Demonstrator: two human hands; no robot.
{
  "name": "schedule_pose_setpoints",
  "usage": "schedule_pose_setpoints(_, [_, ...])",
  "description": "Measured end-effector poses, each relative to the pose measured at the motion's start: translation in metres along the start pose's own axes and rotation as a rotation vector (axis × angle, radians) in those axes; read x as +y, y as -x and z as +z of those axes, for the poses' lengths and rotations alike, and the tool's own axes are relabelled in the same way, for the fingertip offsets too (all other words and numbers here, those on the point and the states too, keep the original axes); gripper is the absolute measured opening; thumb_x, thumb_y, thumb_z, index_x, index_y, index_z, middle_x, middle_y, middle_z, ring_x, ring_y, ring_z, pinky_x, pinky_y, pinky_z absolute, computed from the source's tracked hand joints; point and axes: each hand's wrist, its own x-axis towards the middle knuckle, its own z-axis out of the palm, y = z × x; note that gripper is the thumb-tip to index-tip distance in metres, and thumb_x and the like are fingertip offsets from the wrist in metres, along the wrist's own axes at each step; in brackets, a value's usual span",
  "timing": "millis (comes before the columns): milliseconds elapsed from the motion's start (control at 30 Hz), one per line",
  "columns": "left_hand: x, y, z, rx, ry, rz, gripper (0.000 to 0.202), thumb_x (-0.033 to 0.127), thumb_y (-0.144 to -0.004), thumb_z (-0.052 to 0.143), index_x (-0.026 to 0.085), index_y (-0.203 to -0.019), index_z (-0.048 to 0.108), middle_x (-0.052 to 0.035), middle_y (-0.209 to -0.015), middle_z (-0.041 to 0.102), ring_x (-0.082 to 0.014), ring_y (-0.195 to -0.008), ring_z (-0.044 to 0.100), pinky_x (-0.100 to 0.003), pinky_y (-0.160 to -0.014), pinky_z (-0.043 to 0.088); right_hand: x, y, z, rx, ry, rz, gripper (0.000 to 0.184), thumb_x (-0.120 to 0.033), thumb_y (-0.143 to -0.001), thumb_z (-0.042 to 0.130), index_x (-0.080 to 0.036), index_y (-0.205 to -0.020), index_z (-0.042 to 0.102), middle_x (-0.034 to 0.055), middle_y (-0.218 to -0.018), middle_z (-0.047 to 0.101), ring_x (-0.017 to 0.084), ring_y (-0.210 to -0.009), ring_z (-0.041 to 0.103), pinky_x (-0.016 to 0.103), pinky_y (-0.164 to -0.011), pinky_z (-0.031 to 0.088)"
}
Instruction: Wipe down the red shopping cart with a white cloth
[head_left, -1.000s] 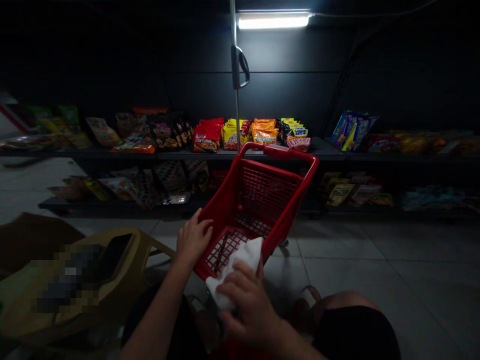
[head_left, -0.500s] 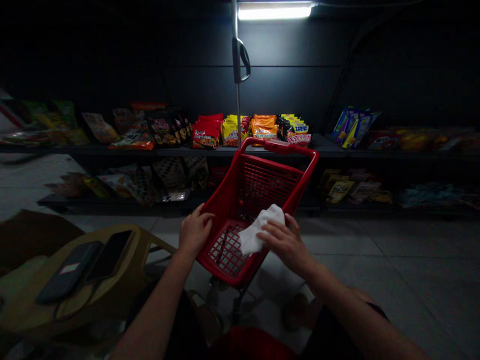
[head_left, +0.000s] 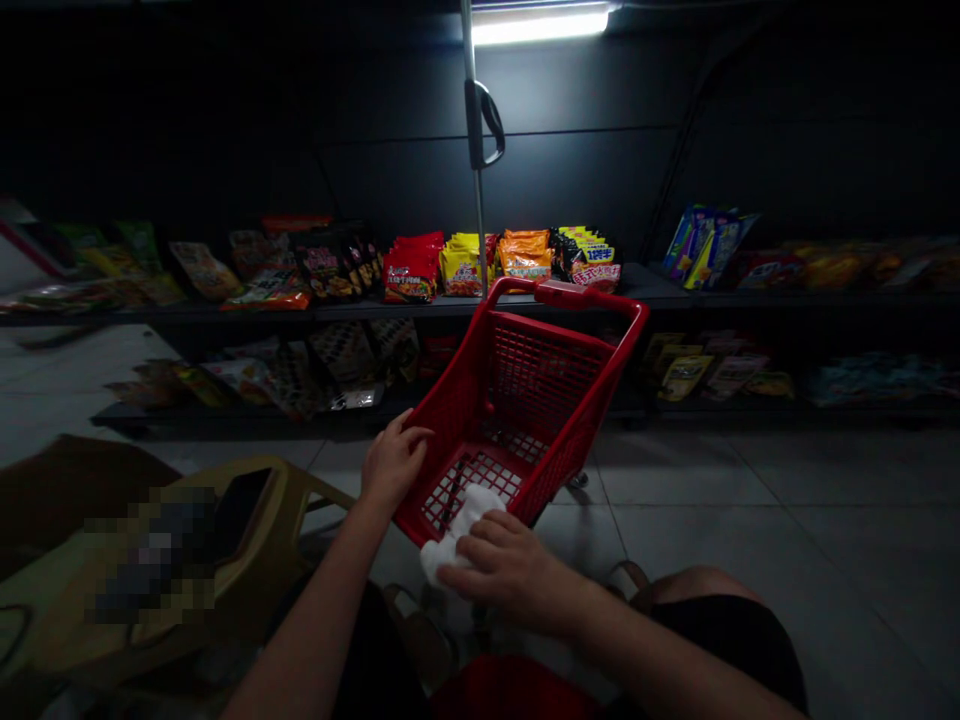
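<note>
A small red shopping cart (head_left: 574, 440) with grid-patterned walls and bottom stands in front of me, its handle on the far side. My left hand (head_left: 391, 465) grips the left rim of the basket, fingers bent over the edge. In my right hand (head_left: 517, 570) is a bunched white cloth (head_left: 474, 505), pressed against the cart's near rim. The cloth partly covers the front corner, and my palm is turned away from view.
A brown stool (head_left: 274, 490) at left carries a phone (head_left: 240, 515) and a blurred-out dark object (head_left: 154, 555). Behind the cart, a dark shelf (head_left: 645, 285) bears bagged snacks and instant noodle packs (head_left: 412, 270). A metal pole (head_left: 480, 215) rises behind the cart's handle.
My right hand has moved the cloth from the cart's right rim down and left to the near rim. The left hand stays on the left rim.
</note>
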Motion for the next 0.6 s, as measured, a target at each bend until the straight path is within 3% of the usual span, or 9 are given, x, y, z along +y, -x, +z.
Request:
schedule_pose_setpoints(133, [-0.001,-0.004,0.003,0.008,0.028,0.023,0.027,0.030,-0.088,0.053,0.031,-0.103,0.076,0.0013,-0.146,0.053,-0.0219,-0.120,0.060,-0.036,-0.106,0.046,0.060,0.013,-0.029,-0.054,-0.040,-0.001,0.032,-0.043,-0.098,0.053,-0.027,-0.123,0.063,0.0036,-0.101,0.068,0.019,-0.099,0.057,0.034,-0.095,0.042])
schedule_pose_setpoints(233, [-0.001,-0.008,0.006,0.010,0.055,0.031,0.027,0.031,-0.088,0.053,0.031,-0.103,0.076,0.0015,-0.145,0.054,-0.0209,-0.118,0.062,-0.034,-0.104,0.047,0.116,0.032,-0.050,-0.049,-0.004,0.077,0.030,-0.039,-0.097,0.056,-0.028,-0.123,0.064,0.0044,-0.109,0.068,0.019,-0.107,0.057,0.035,-0.101,0.040])
schedule_pose_setpoints(333, [-0.001,-0.014,0.010,0.002,0.069,0.021,0.027,0.031,-0.088,0.053,0.032,-0.103,0.076,0.0015,-0.146,0.054,-0.0209,-0.117,0.063,-0.033,-0.102,0.048,0.147,0.048,-0.057,-0.030,0.059,0.213,0.029,-0.034,-0.095,0.060,-0.028,-0.122,0.064,0.0048,-0.114,0.067,0.020,-0.113,0.056,0.040,-0.111,0.034])
schedule_pose_setpoints(433, [-0.004,-0.022,0.013,0.001,0.047,0.020,0.027,0.031,-0.087,0.054,0.032,-0.103,0.076,0.0015,-0.147,0.053,-0.0214,-0.119,0.061,-0.033,-0.103,0.047,0.141,0.050,-0.049,-0.001,0.095,0.338,0.025,-0.028,-0.095,0.059,-0.029,-0.119,0.065,0.0043,-0.117,0.065,0.020,-0.118,0.054,0.043,-0.117,0.026])
schedule_pose_setpoints(600, [-0.015,-0.038,0.009,-0.027,-0.025,0.089,0.031,0.032,-0.088,0.053,0.029,-0.113,0.072,-0.0024,-0.151,0.049,-0.0220,-0.120,0.061,-0.036,-0.106,0.044,0.098,0.026,-0.025,0.036,0.064,0.383,0.021,-0.027,-0.097,0.056,-0.030,-0.116,0.065,0.0026,-0.114,0.065,0.020,-0.116,0.053,0.044,-0.118,0.022])
